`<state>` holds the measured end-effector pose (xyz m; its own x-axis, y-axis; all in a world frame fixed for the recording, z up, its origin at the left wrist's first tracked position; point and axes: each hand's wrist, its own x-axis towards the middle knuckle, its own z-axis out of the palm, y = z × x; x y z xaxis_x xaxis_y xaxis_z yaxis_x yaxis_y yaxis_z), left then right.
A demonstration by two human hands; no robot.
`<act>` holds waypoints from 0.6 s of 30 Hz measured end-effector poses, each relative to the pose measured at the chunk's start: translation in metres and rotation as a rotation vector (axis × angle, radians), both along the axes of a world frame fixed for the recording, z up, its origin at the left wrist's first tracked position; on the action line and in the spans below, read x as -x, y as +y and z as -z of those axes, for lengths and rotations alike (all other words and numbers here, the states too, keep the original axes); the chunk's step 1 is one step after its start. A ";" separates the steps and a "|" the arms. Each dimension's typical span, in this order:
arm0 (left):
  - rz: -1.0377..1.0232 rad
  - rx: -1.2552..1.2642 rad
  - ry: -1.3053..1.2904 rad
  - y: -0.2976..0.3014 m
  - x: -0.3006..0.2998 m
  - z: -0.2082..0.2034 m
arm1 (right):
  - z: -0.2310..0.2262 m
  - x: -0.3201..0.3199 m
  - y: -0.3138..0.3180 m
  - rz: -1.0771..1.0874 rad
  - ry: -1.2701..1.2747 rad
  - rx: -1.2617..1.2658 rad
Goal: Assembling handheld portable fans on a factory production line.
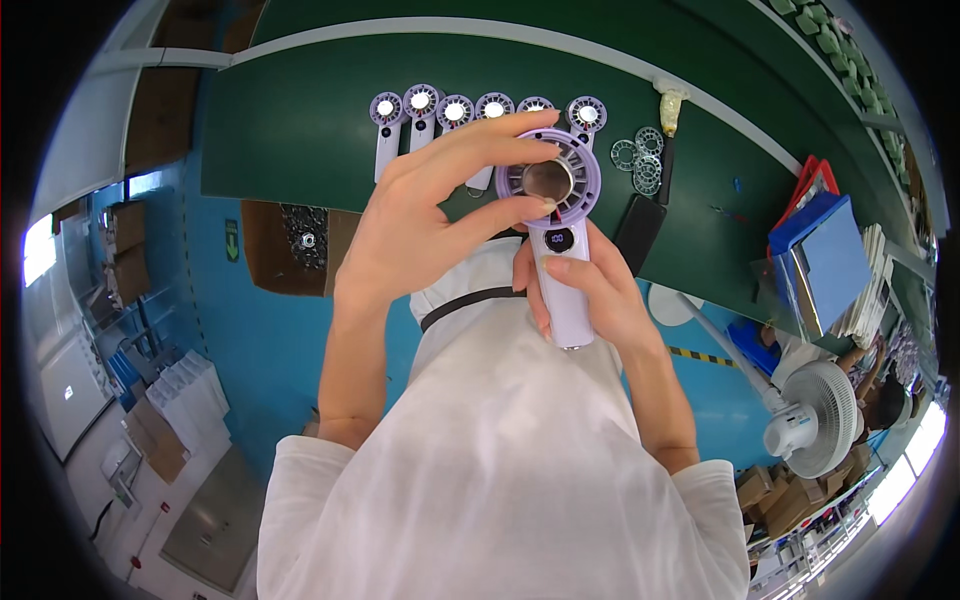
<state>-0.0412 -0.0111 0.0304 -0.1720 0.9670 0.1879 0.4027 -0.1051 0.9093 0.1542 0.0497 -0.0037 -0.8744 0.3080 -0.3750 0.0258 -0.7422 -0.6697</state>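
Lavender handheld fan [558, 240] is held in both hands at the near edge of the green worktable [290, 130], round head toward the table and handle toward the person's white shirt [510, 440]. The right hand [605, 290] wraps the handle, its thumb on the front just below the small dark display [559, 240] and its fingers curled round the far side. The left hand [435, 200] pinches across the shiny round hub [548, 180], thumb below, fingers above; whether the hub is a loose piece cannot be told. It looks light, with a stiff, smooth plastic shell that might slip a little in dry fingers. The handle seems the safest hold; the thin spokes round the hub look more fragile and probably should not be squeezed hard.
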 end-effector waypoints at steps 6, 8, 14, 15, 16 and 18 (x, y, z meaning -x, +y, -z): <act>-0.053 -0.040 0.034 -0.004 -0.002 -0.006 | -0.008 0.000 -0.001 -0.040 -0.023 -0.081; -0.069 -0.045 0.023 -0.005 -0.004 -0.006 | -0.008 0.000 0.000 -0.044 -0.023 -0.099; -0.087 -0.060 -0.002 -0.005 -0.004 0.001 | -0.007 0.001 0.000 -0.044 -0.053 -0.157; -0.092 -0.061 -0.003 -0.006 -0.004 0.002 | -0.007 0.001 -0.001 -0.051 -0.060 -0.153; -0.087 -0.045 -0.009 -0.007 -0.004 0.003 | -0.006 0.001 -0.001 -0.059 -0.067 -0.149; -0.090 -0.028 -0.016 -0.008 -0.005 0.004 | -0.004 0.000 -0.003 -0.054 -0.066 -0.140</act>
<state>-0.0364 -0.0188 0.0266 -0.2613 0.9418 0.2114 0.3973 -0.0946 0.9128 0.1540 0.0469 -0.0001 -0.8657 0.3147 -0.3891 0.1102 -0.6385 -0.7617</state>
